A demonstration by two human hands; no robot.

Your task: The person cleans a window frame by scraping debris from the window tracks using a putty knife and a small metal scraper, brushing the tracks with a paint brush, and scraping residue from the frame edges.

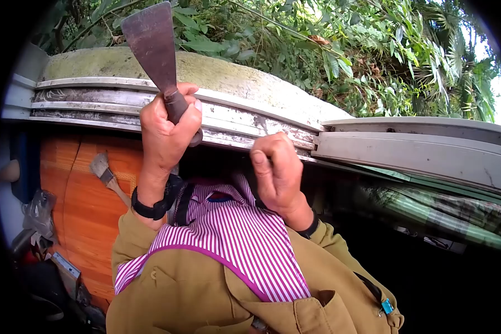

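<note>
My left hand [170, 131] is closed round the dark handle of a scraper [153, 50]. Its wide, worn metal blade points up and slightly left, in front of the greenery. Beside it on the right, my right hand [278, 172] is curled into a fist, thumb on the left. The inside of that fist is hidden. Both hands overlap the white window frame [117, 111], whose grooved tracks carry dark grime and flaking patches. Behind the frame runs a mossy concrete ledge [222, 69].
A flat brush [106, 170] lies on an orange wooden surface [83, 222] at left. Near it are a crumpled plastic bag [39, 214] and a box-like object [67, 267]. A sliding window sash [417, 147] fills the right side of the frame. Dense plants [328, 50] grow outside.
</note>
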